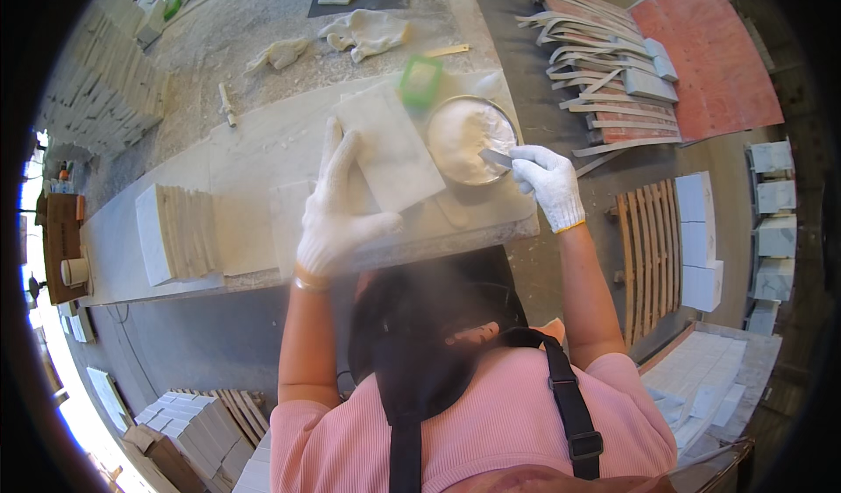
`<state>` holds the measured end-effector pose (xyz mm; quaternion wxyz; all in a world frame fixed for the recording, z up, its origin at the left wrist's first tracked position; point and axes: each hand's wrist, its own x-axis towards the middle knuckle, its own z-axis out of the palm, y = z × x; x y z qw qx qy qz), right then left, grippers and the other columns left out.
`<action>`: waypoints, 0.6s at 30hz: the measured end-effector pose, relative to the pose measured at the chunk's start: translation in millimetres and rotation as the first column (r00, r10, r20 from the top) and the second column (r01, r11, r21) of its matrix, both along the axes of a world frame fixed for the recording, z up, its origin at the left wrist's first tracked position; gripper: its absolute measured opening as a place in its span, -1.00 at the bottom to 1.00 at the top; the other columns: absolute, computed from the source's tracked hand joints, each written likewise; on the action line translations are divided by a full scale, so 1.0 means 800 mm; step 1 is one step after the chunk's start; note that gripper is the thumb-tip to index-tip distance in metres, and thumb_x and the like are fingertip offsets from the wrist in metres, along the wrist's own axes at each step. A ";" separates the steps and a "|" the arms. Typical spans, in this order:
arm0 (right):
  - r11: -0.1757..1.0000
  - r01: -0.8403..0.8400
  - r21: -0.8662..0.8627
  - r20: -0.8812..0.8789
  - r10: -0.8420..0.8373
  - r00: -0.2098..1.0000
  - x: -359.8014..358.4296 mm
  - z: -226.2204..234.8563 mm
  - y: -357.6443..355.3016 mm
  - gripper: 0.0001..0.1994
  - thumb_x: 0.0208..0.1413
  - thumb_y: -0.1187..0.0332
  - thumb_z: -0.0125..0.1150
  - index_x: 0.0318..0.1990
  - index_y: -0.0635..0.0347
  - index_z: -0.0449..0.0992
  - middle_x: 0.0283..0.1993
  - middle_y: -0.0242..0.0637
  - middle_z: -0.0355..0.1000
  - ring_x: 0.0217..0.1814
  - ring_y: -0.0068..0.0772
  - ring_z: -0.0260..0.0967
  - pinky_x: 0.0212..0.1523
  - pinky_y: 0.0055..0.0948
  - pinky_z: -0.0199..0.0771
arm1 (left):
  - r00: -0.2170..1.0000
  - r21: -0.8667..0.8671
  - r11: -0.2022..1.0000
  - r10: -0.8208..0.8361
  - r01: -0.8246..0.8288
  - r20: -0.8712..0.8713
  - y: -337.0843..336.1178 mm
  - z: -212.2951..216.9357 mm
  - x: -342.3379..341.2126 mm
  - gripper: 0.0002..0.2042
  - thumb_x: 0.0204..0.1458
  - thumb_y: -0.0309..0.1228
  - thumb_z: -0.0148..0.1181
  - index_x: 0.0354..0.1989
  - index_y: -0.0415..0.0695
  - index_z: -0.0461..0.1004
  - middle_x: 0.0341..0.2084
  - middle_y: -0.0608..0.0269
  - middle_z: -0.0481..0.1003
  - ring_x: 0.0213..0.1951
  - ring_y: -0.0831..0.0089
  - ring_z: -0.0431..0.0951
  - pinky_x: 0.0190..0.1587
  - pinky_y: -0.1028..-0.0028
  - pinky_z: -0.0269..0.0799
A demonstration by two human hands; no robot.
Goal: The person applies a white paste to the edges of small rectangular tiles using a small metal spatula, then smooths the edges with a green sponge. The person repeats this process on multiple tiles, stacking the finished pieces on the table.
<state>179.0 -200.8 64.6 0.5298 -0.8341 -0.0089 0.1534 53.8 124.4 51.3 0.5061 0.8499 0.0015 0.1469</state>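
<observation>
A pale, square stone tile (390, 147) lies flat on the surface, turned slightly so its corners point toward one, four, seven and ten o'clock; its face is smooth and off-white. At its three o'clock side, just beside it, stands a round metal bowl (470, 139) filled with thick white paste heaped unevenly. A small flat putty knife (496, 157) with a grey blade dips into the paste at the bowl's four o'clock edge, its blade pointing toward ten o'clock.
</observation>
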 end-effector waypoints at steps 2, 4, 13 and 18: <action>1.000 0.006 0.021 -0.015 -0.006 1.000 0.001 -0.002 0.002 -0.74 0.25 0.36 0.31 0.04 0.21 0.70 -0.37 -0.41 0.60 -0.49 -0.70 0.41 -0.51 -0.66 0.28 | 1.000 -0.006 1.000 -0.005 0.005 0.001 0.000 0.000 0.000 0.18 -0.37 -0.04 0.70 0.51 -0.22 0.22 0.62 -0.14 -0.09 0.52 -0.03 0.22 0.46 0.14 0.29; 0.999 0.006 0.050 -0.042 -0.004 0.999 0.001 -0.003 0.003 -0.73 0.24 0.34 0.31 0.04 0.21 0.70 -0.37 -0.41 0.60 -0.49 -0.70 0.42 -0.53 -0.65 0.26 | 1.000 -0.010 1.000 -0.009 0.009 -0.004 0.001 0.000 0.000 0.18 -0.36 -0.03 0.70 0.52 -0.22 0.21 0.62 -0.14 -0.09 0.53 -0.03 0.20 0.46 0.14 0.28; 0.984 0.067 0.167 -0.105 -0.050 0.993 -0.009 0.036 0.010 -0.71 0.24 0.35 0.28 0.05 0.30 0.67 -0.35 -0.33 0.61 -0.47 -0.65 0.45 -0.53 -0.67 0.28 | 0.998 -0.082 0.997 -0.007 0.002 -0.057 0.000 -0.003 -0.002 0.27 -0.36 0.14 0.69 0.53 -0.27 0.17 0.61 -0.16 -0.07 0.59 0.04 0.06 0.55 0.14 0.06; 0.964 -0.011 0.267 -0.080 0.034 0.996 -0.024 0.076 0.043 -0.72 0.25 0.37 0.27 0.05 0.30 0.67 -0.36 -0.32 0.61 -0.47 -0.66 0.45 -0.50 -0.69 0.29 | 0.999 -0.010 1.000 0.000 0.000 -0.036 0.003 -0.004 -0.003 0.25 -0.35 0.13 0.69 0.54 -0.23 0.17 0.61 -0.14 -0.07 0.59 0.02 0.05 0.55 0.13 0.05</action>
